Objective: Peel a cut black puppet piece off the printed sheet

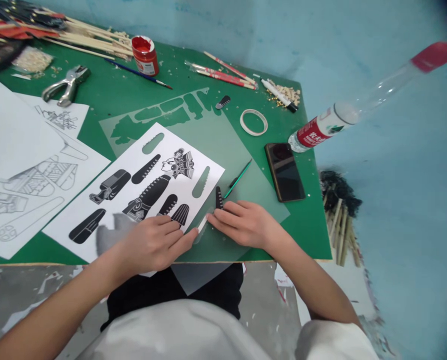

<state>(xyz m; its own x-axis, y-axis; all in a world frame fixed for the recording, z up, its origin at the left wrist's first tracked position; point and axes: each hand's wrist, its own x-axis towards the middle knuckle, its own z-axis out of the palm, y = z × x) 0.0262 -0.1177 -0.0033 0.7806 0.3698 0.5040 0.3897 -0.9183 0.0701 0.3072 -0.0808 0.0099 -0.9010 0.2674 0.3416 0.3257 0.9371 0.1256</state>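
Note:
My left hand (154, 245) lies flat with its fingers stretched out on the lower edge of a white sheet (137, 185) printed with black puppet parts. My right hand (242, 224) rests beside it on a translucent film (223, 145), fingers extended and touching a small black cut-out piece (219, 197) that stands at its fingertips. A green craft knife (238, 178) lies just beyond the right hand. The two hands almost meet at the sheet's corner. Neither hand grips anything.
A black phone (284, 171), a tape ring (253, 122) and a plastic bottle (321, 130) sit at the right of the green table (309, 225). A red paint jar (145, 55), brush, hole punch (66, 84), bamboo sticks and drawing sheets (24, 185) lie behind and to the left.

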